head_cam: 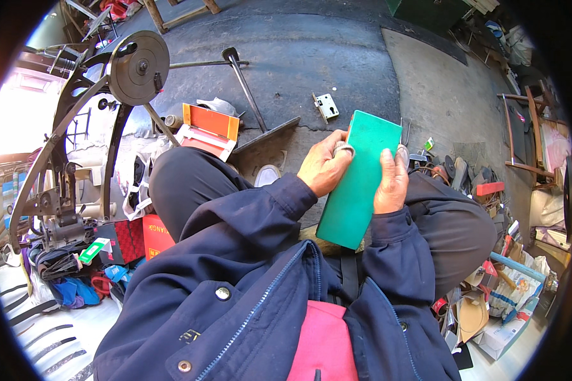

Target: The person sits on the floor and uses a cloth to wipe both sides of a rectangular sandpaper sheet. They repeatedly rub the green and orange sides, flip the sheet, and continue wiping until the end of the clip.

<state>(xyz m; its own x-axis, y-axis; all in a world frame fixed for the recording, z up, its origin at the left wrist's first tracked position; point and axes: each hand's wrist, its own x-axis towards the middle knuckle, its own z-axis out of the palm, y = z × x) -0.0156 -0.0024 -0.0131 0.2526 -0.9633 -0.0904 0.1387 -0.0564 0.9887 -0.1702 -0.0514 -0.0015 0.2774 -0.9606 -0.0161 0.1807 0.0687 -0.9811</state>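
Observation:
A long, flat green case or board (360, 178) lies tilted between my hands above my lap. My left hand (325, 164) grips its left edge, the thumb on the green face; a pale wrap or ring circles one of its digits. My right hand (392, 178) holds the right edge, thumb also on top. What is beneath the green face is hidden. Beyond its top edge a metal mortise lock (326, 106) rests on the floor. To the left, an orange and white box (207, 128) has its lid raised.
A shoe-patching machine (76, 143) with a large handwheel stands at the left. A metal stand (248, 90) lies on the floor ahead. Shoes (459, 174) and a red block (490, 188) are at the right, above cardboard boxes (505, 333). A wooden chair frame (534, 128) stands far right.

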